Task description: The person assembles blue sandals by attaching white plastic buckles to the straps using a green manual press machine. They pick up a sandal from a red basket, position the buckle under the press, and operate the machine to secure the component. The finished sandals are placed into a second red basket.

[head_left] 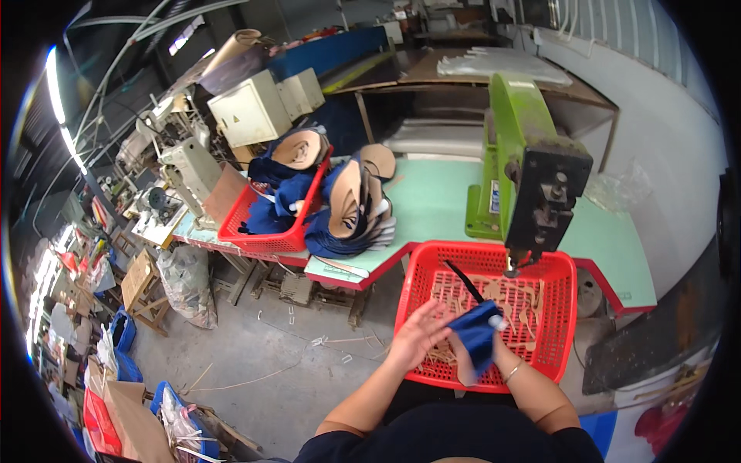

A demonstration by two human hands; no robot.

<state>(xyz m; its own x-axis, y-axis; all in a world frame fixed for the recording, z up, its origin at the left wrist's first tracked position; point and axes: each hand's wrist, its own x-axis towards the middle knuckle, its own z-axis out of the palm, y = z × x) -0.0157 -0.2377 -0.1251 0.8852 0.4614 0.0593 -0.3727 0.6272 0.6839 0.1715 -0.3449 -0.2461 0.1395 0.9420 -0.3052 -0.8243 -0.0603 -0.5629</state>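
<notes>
Over the red basket (569,309), my right hand (503,356) holds a navy fabric piece (475,333) with a tan underside. The piece hides most of that hand's fingers, and a bracelet circles the wrist. From the piece's upper end a narrow black strap (463,279) sticks out. My left hand (421,333) is open beside the piece, fingers spread and tips close to its left edge; whether they touch it I cannot tell. Thin tan offcuts (526,315) lie in the basket below. Just beyond my hands hangs the dark head of a green press machine (515,139).
A pale green table (432,197) with a red edge bears the press. On its left side lie stacked navy and tan curved pieces (347,204), next to a smaller red basket (266,243) of navy pieces. Sewing machines (181,174) stand farther left; a white wall (656,131) rises at right.
</notes>
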